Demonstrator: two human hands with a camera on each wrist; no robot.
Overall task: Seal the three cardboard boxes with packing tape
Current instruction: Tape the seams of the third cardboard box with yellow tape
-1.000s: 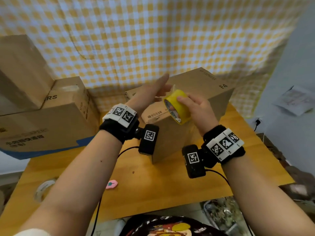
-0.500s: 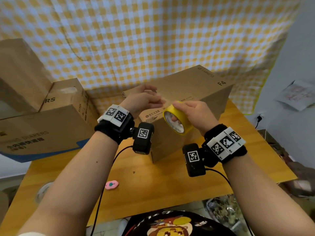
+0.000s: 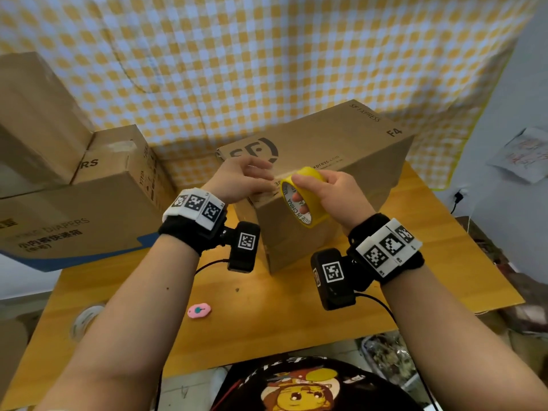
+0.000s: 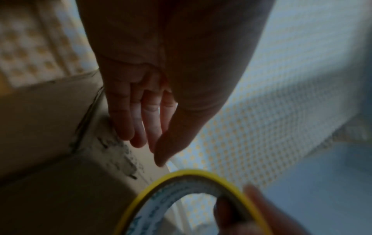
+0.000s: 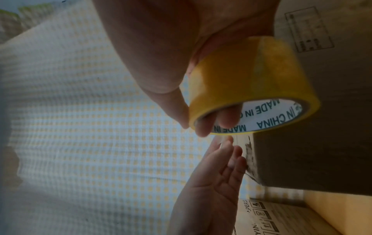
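A brown SF Express box [image 3: 326, 143] stands on the wooden table [image 3: 296, 321]. My right hand [image 3: 299, 188] grips a yellow tape roll [image 3: 308, 203] at the box's near top edge, thumb on the outside and fingers through the core. The right wrist view shows the tape roll [image 5: 251, 82] upright against the box side [image 5: 322, 143]. My left hand [image 3: 261, 176] hovers just left of the roll with relaxed fingers and holds nothing. Its fingertips [image 4: 138, 139] lie beside the box's corner [image 4: 112, 159]. Two more cardboard boxes sit at the left, a tall one [image 3: 38, 120] and a diaper box [image 3: 89, 209].
A small pink object [image 3: 199, 310] lies on the table near my left forearm. A pale tape roll [image 3: 86, 321] rests by the table's left edge. A yellow checked cloth [image 3: 267, 54] hangs behind. Clutter [image 3: 385, 357] sits below the table's front edge.
My left hand came down from a raised, straight-fingered pose to the box's near corner beside the roll. The right hand kept hold of the roll and brought it against the box edge.
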